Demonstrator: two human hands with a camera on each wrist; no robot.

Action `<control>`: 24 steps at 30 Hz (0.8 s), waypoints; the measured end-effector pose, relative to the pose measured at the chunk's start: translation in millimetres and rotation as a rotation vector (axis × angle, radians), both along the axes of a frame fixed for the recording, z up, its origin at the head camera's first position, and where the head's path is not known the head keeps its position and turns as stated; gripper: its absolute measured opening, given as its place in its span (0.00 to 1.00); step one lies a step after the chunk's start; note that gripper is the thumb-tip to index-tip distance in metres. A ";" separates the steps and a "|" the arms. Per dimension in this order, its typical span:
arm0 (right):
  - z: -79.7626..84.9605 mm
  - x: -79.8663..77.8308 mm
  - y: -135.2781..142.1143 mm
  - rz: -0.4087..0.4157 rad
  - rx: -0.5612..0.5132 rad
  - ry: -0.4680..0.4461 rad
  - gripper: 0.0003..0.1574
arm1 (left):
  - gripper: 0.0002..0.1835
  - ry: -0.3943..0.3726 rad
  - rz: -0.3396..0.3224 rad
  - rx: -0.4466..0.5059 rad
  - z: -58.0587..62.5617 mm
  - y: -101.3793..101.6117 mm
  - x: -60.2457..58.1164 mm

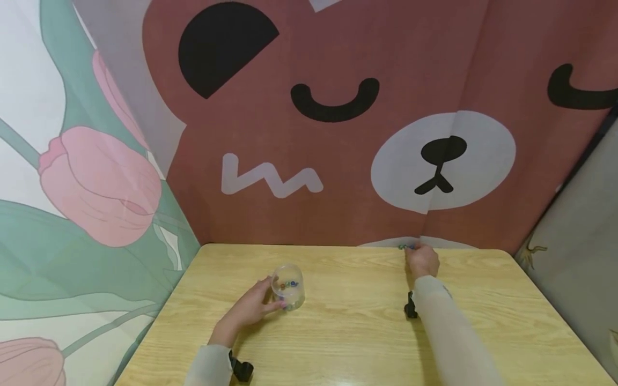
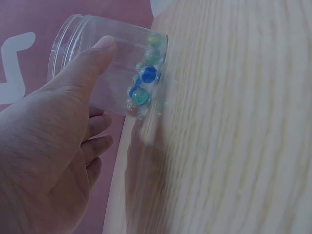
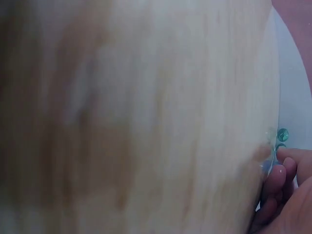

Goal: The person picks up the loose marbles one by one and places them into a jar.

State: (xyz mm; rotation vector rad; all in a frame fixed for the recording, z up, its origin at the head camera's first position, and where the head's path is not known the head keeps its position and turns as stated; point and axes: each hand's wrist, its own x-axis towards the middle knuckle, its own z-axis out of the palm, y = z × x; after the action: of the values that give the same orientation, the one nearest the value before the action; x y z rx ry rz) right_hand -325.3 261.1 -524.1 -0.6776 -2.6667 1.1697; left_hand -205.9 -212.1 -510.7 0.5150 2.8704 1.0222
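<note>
A clear plastic jar (image 1: 300, 289) stands on the table, and my left hand (image 1: 251, 304) grips its side. In the left wrist view the thumb lies along the wall of the jar (image 2: 117, 63), with the other fingers partly hidden. Several green and blue glass marbles (image 2: 148, 74) lie at its bottom. My right hand (image 1: 425, 261) is at the table's far edge, fingers bent, its fingertips touching a short row of marbles (image 1: 402, 247). A green marble (image 3: 282, 135) shows just beyond the thumb. Blue shows by the fingertips, but whether a marble is pinched is unclear.
The wooden table (image 1: 347, 343) has rounded far corners and meets a hanging cloth (image 1: 338, 214) with a bear's face. A tulip-print cloth (image 1: 96, 187) hangs on the left, and a grey cloth (image 1: 579, 214) on the right.
</note>
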 end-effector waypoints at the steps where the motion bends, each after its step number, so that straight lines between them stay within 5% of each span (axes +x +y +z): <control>1: -0.5 -0.1 -0.2 -0.004 -0.002 -0.001 0.29 | 0.46 -0.008 0.001 0.001 0.4 -0.2 0.6; 24: 0.8 -2.3 3.2 -0.016 0.011 -0.023 0.24 | 0.45 -0.018 -0.019 0.015 -0.9 -3.3 -1.8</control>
State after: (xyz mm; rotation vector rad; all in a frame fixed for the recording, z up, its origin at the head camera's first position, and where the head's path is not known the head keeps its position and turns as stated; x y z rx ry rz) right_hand -327.7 264.2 -523.3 -0.7129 -2.6795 1.1489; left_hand -207.7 -215.4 -511.7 0.5306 2.8384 1.0403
